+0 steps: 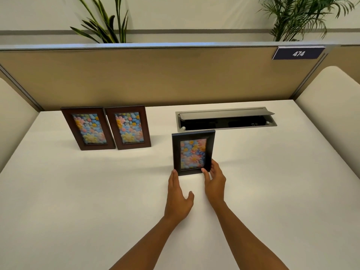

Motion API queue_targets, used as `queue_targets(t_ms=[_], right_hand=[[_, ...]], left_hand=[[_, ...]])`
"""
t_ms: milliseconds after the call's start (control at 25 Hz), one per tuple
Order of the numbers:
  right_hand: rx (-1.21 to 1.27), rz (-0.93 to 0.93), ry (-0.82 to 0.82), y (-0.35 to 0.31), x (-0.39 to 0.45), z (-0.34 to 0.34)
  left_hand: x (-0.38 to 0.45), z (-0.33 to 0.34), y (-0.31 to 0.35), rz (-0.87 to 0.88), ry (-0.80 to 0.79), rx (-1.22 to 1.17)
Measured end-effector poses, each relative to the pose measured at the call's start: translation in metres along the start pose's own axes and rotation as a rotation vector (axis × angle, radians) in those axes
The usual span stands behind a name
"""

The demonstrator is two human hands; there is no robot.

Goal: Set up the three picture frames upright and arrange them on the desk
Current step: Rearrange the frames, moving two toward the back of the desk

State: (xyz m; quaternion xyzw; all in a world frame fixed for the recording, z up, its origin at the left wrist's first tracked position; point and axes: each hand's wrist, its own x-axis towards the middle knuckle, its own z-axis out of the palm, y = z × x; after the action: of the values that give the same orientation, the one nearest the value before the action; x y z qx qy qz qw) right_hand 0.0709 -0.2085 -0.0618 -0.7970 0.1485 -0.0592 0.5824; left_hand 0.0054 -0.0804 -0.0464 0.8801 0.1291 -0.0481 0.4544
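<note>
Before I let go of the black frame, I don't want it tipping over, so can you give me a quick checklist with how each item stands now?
1. Black frame upright on the desk: ok.
2. Back stand folded out: cannot tell, hidden behind the frame.
3. Right hand steadying the lower right corner: ok.
4. Left hand gripping: not ok, open, fingertips only at the lower left corner.
5. Two brown frames standing side by side: ok.
6. Black frame in line with the brown ones: not ok, it sits apart, nearer you, before the cable box.
</note>
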Motion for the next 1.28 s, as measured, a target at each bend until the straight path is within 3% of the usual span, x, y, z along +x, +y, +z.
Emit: queue_targets(t_ms=[280, 680, 1280], right_hand=[[-0.049, -0.036, -0.117, -0.022, 0.03, 0.032], [-0.103, -0.042, -0.162, -0.048, 0.058, 0.078], [-0.14, 0.002, -0.197, -0.065, 0.082, 0.093]], left_hand=[[0.045, -0.027, -0.004, -0.03, 0.052, -0.072], [0.103, -0.058, -0.016, -0.062, 0.05, -0.017], [0.133, -0.067, -0.022, -0.06, 0.054, -0.011]])
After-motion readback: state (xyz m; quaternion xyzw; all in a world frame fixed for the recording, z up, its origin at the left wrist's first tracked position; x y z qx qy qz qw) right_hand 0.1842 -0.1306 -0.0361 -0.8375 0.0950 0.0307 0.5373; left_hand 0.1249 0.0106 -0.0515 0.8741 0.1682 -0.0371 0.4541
